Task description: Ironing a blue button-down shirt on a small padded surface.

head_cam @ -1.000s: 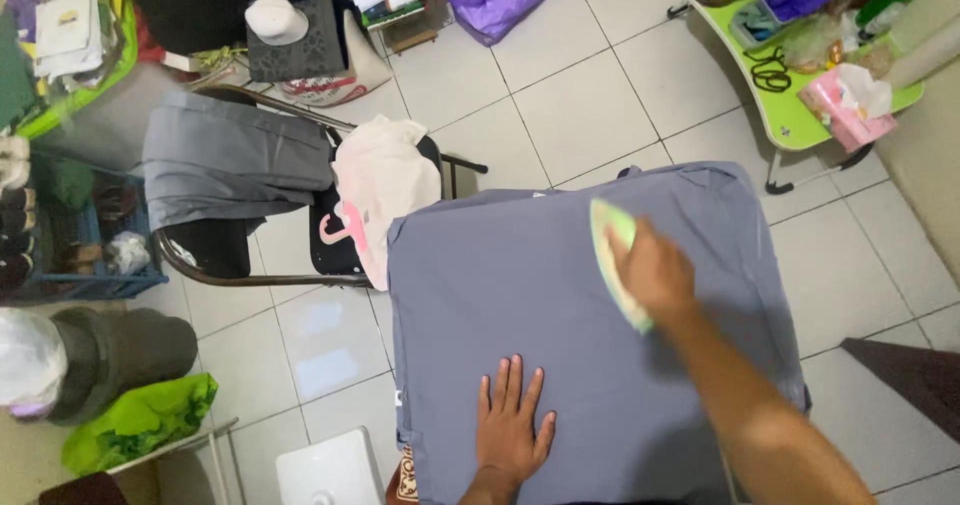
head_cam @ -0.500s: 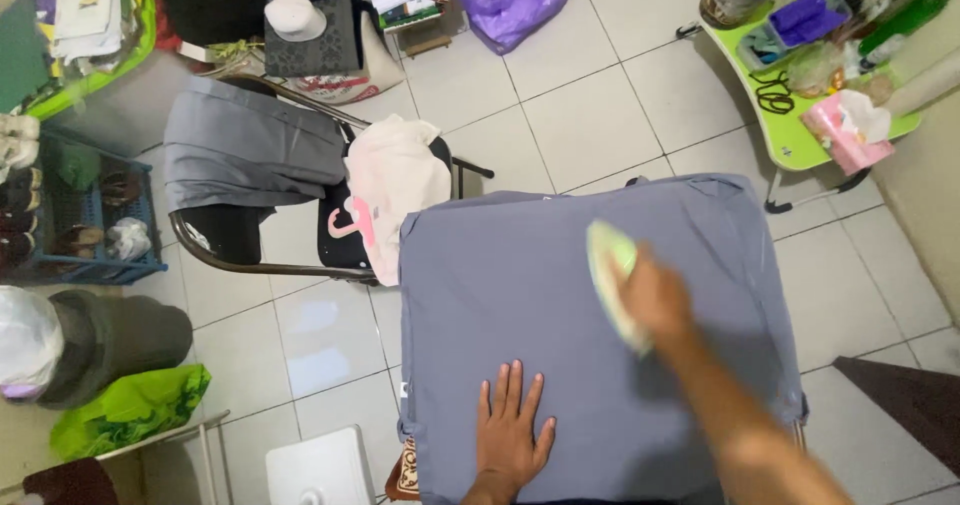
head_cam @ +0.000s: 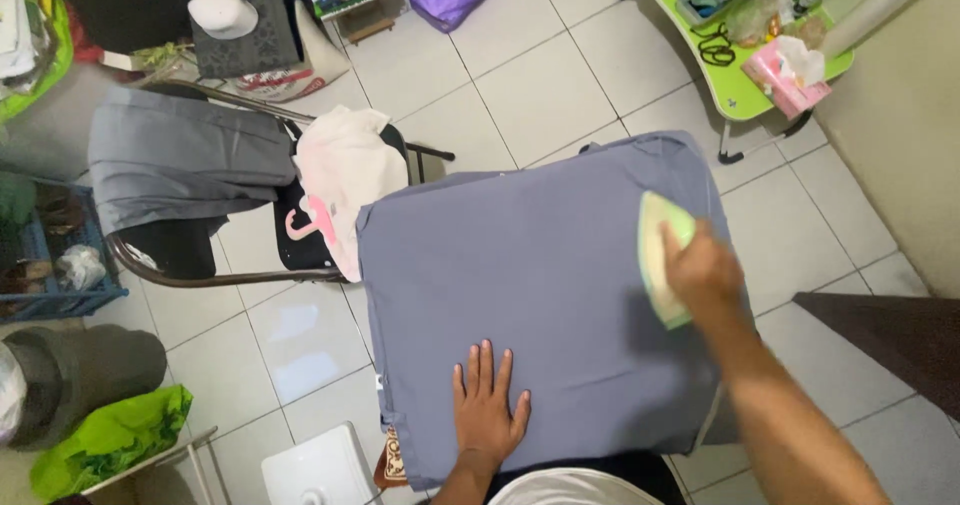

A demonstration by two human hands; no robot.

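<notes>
Cloth: a grey-blue cloth (head_cam: 540, 305) is lying spread flat over a raised surface directly in front of the person, its edges hanging down on the left and far sides.
Right hand: the right hand (head_cam: 703, 270) is clenching the handle of a pale green iron (head_cam: 660, 255), which is resting on the right part of the cloth, near its far right corner.
Left hand: the left hand (head_cam: 487, 405) is lying flat with fingers spread, grasping nothing, pressing the near edge of the cloth down.
Progress: the wide middle of the cloth is looking smooth, so most of the pressing appears done; the right border under the iron and the hanging edges seem to be what is left.
Chair: a dark folding chair (head_cam: 200, 255) is standing just beside the cloth's left edge, carrying folded grey trousers (head_cam: 180, 165) and a pale pink garment (head_cam: 345, 180).
Side table: a green table (head_cam: 735, 85) crowded with small items is standing apart at the far right.
Obstacles: a white stool (head_cam: 320, 470) is sitting near the left corner; nothing is lying on the cloth in the iron's way.
Floor: white tiles (head_cam: 520, 95) are showing beyond the cloth.
</notes>
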